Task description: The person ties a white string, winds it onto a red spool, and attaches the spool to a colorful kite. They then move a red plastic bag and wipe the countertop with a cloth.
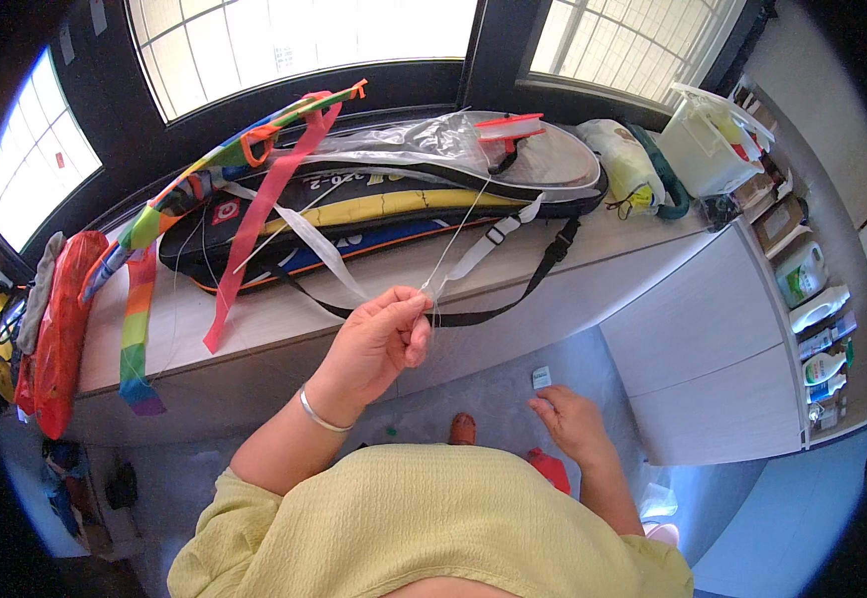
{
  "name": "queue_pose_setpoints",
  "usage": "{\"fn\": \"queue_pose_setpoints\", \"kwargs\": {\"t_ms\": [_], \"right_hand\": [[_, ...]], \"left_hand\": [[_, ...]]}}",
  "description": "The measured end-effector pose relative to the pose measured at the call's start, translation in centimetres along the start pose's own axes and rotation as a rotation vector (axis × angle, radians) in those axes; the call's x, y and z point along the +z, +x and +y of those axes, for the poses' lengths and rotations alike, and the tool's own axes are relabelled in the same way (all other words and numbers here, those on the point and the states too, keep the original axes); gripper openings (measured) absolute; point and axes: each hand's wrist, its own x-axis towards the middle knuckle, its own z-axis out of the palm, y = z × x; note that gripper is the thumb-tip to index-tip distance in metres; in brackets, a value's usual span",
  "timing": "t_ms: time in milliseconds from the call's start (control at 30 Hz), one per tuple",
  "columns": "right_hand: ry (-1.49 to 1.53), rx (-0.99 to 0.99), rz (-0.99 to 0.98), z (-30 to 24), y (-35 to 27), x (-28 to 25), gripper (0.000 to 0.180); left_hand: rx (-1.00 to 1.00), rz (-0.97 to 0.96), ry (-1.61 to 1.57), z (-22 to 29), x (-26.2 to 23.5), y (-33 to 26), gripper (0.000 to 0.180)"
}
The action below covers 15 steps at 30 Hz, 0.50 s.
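Left hand pinches a thin, barely visible line at its fingertips; right hand hangs loosely open, grasp unclear.

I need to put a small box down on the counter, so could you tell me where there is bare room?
Bare counter shows right of the long black bag, before the white bin, and along the front edge between the rainbow ribbon and the bag's black strap. The back is crowded. The left hand pinches a thin string there.
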Motion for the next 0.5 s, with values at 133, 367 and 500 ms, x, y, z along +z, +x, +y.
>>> {"fn": "queue_pose_setpoints", "kwargs": {"t_ms": [133, 367, 500], "right_hand": [[-0.032, 0.131, -0.04, 1.2, -0.6, 1.0, 0.028], [1.062, 0.004, 0.183, -6.6, 5.8, -0.4, 0.015], [1.207, -0.056, 0.017, -11.7, 9.5, -0.8, 0.014]], "left_hand": [[-0.036, -0.035, 0.066, 0.5, -0.5, -0.6, 0.016], [-0.104, -0.064, 0.158, -0.7, 0.5, -2.2, 0.016], [-0.123, -0.071, 0.168, -1.0, 0.6, -2.8, 0.017]]}}
